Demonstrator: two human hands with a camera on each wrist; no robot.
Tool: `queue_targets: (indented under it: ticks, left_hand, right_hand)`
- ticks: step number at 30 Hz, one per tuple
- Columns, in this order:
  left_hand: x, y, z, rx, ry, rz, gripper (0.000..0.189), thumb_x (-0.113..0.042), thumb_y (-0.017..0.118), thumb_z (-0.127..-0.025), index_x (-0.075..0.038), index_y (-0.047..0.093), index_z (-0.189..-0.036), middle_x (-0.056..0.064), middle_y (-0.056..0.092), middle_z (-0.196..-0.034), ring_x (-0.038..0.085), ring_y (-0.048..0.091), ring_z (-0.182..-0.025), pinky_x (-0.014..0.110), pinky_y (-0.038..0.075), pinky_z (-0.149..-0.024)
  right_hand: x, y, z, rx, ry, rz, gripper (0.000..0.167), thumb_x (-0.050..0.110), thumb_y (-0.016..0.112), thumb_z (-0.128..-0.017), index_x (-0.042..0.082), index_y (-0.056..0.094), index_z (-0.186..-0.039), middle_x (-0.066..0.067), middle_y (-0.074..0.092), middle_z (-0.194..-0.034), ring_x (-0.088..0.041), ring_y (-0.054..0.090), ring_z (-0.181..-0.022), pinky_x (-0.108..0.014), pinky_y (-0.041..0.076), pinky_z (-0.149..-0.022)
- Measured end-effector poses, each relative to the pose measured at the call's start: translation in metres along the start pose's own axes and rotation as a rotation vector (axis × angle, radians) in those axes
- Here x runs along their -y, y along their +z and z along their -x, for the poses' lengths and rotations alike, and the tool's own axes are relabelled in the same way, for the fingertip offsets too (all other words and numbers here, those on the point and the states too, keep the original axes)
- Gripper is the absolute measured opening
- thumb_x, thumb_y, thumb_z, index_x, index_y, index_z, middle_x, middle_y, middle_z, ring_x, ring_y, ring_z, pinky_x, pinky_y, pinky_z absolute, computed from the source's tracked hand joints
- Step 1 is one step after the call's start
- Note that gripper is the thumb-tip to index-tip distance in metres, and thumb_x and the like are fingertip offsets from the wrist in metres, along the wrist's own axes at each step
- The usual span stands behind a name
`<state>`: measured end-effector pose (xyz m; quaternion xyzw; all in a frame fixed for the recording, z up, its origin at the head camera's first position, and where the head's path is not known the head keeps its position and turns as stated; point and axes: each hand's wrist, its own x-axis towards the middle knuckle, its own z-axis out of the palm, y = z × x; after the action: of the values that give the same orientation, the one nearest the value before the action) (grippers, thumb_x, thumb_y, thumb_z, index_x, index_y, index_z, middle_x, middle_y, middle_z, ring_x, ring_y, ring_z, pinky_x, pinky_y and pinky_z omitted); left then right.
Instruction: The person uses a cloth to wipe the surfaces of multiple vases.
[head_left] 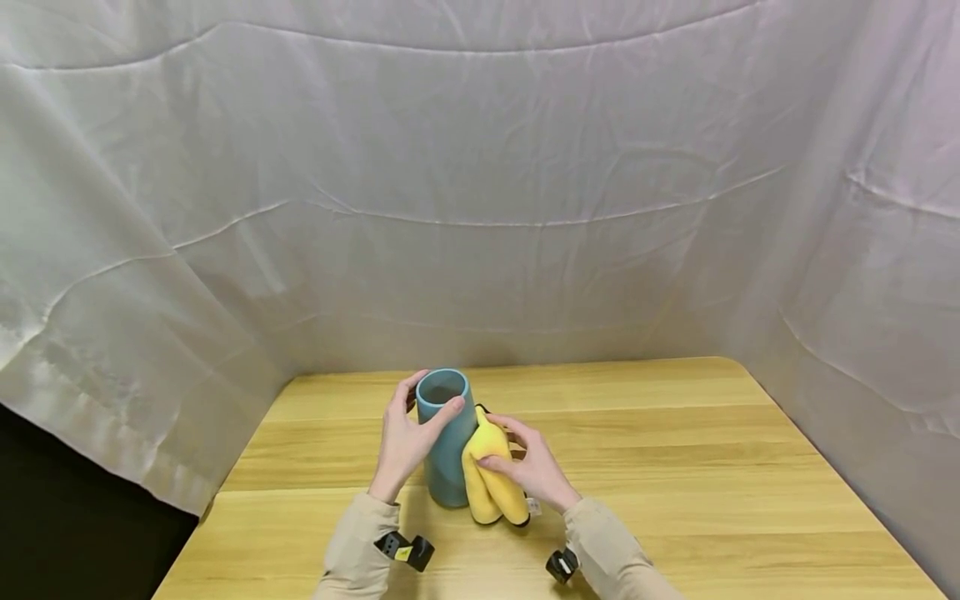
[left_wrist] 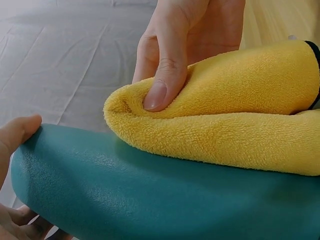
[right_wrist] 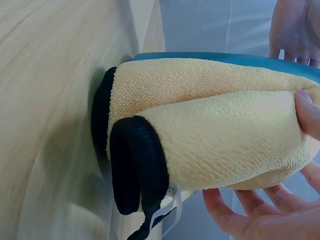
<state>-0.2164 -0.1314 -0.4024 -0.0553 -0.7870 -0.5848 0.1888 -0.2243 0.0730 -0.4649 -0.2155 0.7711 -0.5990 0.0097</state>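
Blue vase (head_left: 448,454) — stood upright on the counter (head_left: 675,467); gripped near its rim by the left hand (head_left: 405,439), seemingly for steadiness | yellow cloth (head_left: 498,492) — pinched by the right hand (head_left: 536,468) against the vase's side; folds thereby kept together, apparently

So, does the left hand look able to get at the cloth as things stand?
Probably not while it's occupied: the left hand grips the vase. Freed, it likely could, since the cloth is against the vase's side, though the right hand holds it.
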Motion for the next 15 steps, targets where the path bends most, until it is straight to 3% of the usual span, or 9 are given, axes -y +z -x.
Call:
queue_targets:
  ticks: [7, 15]
  left_hand:
    - [0.0012, -0.0036, -0.0014, 0.047, -0.013, 0.011, 0.069, -0.028, 0.082, -0.083, -0.009, 0.052, -0.142, 0.013, 0.061, -0.135, 0.031, 0.055, -0.129, 0.052, 0.038, -0.115]
    - [0.0035, -0.0092, -0.0047, 0.122, -0.03, 0.05, 0.067, -0.026, 0.081, -0.085, -0.011, 0.052, -0.144, 0.011, 0.062, -0.134, 0.029, 0.055, -0.128, 0.053, 0.041, -0.111]
  right_hand:
    - [0.0003, -0.0009, -0.0016, -0.011, -0.035, -0.016, 0.062, 0.015, 0.078, -0.087, 0.01, 0.054, -0.144, -0.017, 0.058, -0.141, -0.034, 0.062, -0.119, -0.037, 0.053, -0.093]
    - [0.0004, -0.0023, -0.0029, 0.001, -0.021, -0.026, 0.061, 0.015, 0.078, -0.088, 0.011, 0.054, -0.144, -0.018, 0.059, -0.14, -0.035, 0.063, -0.117, -0.035, 0.056, -0.089]
